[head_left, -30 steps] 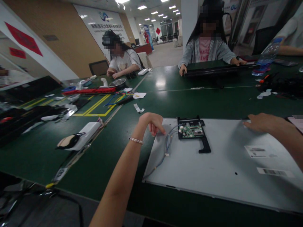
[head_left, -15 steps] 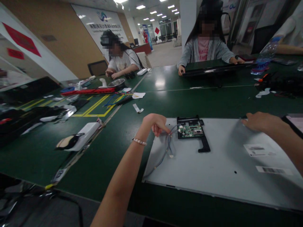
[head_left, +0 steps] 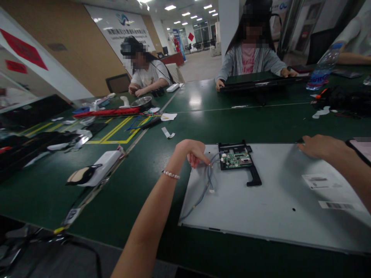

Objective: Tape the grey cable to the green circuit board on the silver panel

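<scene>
A large grey panel [head_left: 269, 197] lies flat on the green table in front of me. Near its far left corner sits a small green circuit board [head_left: 235, 159] in a black bracket. Thin blue and white wires [head_left: 208, 180] run from the board across the panel. My left hand [head_left: 191, 151], with a bead bracelet on the wrist, pinches these wires just left of the board and holds them a little above the panel. My right hand [head_left: 317, 146] rests flat on the panel's far right edge, fingers stretched out.
A white device with a black strap [head_left: 97, 170] lies to my left. Further left are yellow floor-style tape lines [head_left: 121, 129], red bars and cables. Two people sit across the table, one at a black monitor [head_left: 261, 85]. A plastic bottle [head_left: 321, 71] stands at the far right.
My left hand closed on the wires beside the board and lifted them slightly; the loose connector end shifted right on the panel. My right hand stayed on the far edge.
</scene>
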`<state>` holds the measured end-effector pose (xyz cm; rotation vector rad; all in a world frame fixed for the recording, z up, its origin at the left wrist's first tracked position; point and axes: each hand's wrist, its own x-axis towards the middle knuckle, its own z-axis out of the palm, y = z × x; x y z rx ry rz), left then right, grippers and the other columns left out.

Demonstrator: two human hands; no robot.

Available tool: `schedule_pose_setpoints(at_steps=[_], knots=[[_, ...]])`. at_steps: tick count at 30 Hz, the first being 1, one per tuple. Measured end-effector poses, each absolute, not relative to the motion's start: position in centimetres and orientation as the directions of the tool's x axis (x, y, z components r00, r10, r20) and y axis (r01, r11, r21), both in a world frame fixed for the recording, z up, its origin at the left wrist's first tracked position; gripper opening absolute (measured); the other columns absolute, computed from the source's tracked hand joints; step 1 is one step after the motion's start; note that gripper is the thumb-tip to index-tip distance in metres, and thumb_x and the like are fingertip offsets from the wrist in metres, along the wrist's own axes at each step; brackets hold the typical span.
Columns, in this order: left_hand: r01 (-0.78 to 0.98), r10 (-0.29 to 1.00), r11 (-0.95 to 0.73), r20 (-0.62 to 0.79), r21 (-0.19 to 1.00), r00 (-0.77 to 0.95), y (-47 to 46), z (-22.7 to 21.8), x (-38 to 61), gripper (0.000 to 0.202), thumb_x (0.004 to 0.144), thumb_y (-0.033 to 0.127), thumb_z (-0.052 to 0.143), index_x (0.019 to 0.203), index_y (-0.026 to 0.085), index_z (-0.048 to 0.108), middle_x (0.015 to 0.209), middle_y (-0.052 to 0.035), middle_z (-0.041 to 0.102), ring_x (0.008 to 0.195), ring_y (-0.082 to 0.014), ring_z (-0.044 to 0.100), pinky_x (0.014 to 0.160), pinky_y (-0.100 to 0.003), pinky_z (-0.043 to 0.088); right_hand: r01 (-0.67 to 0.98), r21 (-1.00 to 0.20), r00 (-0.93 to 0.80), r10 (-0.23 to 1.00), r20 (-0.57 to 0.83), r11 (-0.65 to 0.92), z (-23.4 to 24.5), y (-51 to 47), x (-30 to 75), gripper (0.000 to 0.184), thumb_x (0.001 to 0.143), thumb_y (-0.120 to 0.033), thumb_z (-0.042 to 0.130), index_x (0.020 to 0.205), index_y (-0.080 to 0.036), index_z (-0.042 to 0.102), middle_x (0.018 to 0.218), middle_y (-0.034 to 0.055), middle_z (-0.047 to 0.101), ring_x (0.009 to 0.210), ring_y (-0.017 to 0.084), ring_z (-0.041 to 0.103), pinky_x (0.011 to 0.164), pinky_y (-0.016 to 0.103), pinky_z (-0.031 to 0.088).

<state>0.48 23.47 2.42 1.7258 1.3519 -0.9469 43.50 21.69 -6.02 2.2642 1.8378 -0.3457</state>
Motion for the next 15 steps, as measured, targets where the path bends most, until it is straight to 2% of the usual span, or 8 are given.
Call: schedule_pose_setpoints(at_steps=[3, 8, 12, 15], knots=[[0.978, 0.439, -0.173, -0.880, 0.114, 0.180, 23.5, 2.3, 0.5, 0.059, 0.065, 0.069, 0.063, 0.049, 0.013, 0.067, 0.065, -0.0157, 0.070, 0.065, -0.0228, 0.067, 0.066, -0.033, 0.056, 0.969, 0.063, 0.244, 0.902, -0.356, -0.237, -5.8, 21.7, 43.4, 0.051, 0.088, -0.047, 0.033, 0.118, -0.015, 0.060, 0.118, 0.0237, 0.062, 0.113, 0.042, 0.058, 0.078, 0.057, 0.051], [0.979, 0.450, -0.178, -0.877, 0.097, 0.169, 23.3, 2.5, 0.6, 0.057, 0.065, 0.068, 0.064, 0.050, 0.013, 0.067, 0.065, -0.0153, 0.071, 0.065, -0.0224, 0.067, 0.066, -0.032, 0.056, 0.968, 0.086, 0.250, 0.882, -0.400, -0.236, -5.0, 21.5, 43.0, 0.050, 0.088, -0.047, 0.036, 0.121, -0.016, 0.059, 0.123, 0.0220, 0.060, 0.115, 0.039, 0.057, 0.082, 0.053, 0.052], [0.980, 0.440, -0.179, -0.884, 0.087, 0.159, 23.3, 2.5, 0.6, 0.055, 0.069, 0.065, 0.063, 0.051, 0.013, 0.068, 0.070, -0.0155, 0.072, 0.067, -0.0218, 0.067, 0.070, -0.032, 0.055, 0.965, 0.096, 0.261, 0.877, -0.404, -0.243, -3.4, 21.0, 43.1, 0.052, 0.088, -0.048, 0.037, 0.120, -0.015, 0.061, 0.124, 0.0236, 0.060, 0.117, 0.044, 0.055, 0.084, 0.061, 0.048], [0.982, 0.433, -0.160, -0.887, 0.097, 0.158, 23.4, 2.5, 0.4, 0.054, 0.069, 0.064, 0.064, 0.050, 0.014, 0.067, 0.075, -0.0162, 0.073, 0.069, -0.0221, 0.068, 0.069, -0.032, 0.055, 0.983, 0.046, 0.183, 0.912, -0.368, -0.178, -2.0, 20.5, 42.2, 0.059, 0.089, -0.049, 0.036, 0.130, -0.011, 0.055, 0.127, 0.0272, 0.058, 0.118, 0.047, 0.053, 0.088, 0.067, 0.043]])
